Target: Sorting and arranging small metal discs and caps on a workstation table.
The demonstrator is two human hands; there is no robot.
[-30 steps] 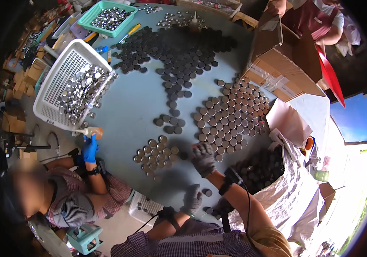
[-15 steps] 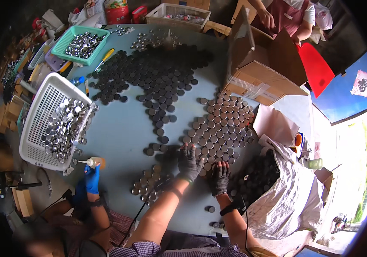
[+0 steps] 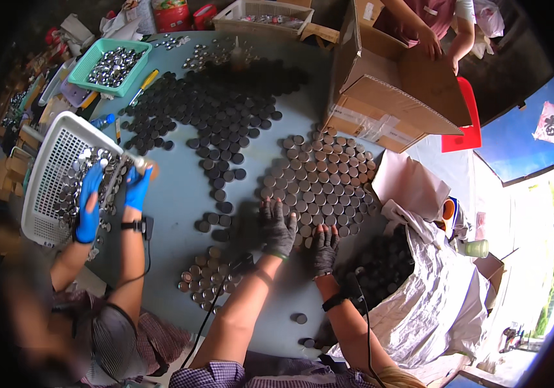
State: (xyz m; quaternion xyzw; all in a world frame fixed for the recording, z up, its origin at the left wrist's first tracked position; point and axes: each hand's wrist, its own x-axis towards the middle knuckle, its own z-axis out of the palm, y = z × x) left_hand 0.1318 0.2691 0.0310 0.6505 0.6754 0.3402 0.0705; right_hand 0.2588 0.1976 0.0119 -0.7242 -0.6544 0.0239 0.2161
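My left hand (image 3: 278, 229), in a dark fingerless glove, lies flat with its fingers stretched out. Its fingertips touch the near left edge of a closely packed patch of round grey metal caps (image 3: 322, 174). Beside it, my right hand (image 3: 324, 251), gloved alike, rests open against the patch's near edge. Neither hand grips anything. A loose heap of darker round caps (image 3: 209, 110) spreads beyond and to the left. By my left forearm sits a smaller group of shiny caps (image 3: 206, 275). Dark caps (image 3: 380, 268) lie at a white sack's mouth on my right.
A co-worker's blue-gloved hands (image 3: 136, 187) work at a white basket (image 3: 44, 187) of shiny caps, one holding a small bottle (image 3: 147, 169). A green tray (image 3: 144, 48) stands far left. Across the table, another person handles a cardboard box (image 3: 380, 103). The white sack (image 3: 419, 304) borders my right.
My hands have slid slightly forward against the caps' near edge. The co-worker's bottle hand has moved away from the table's near side, and a second blue-gloved hand has come over the basket.
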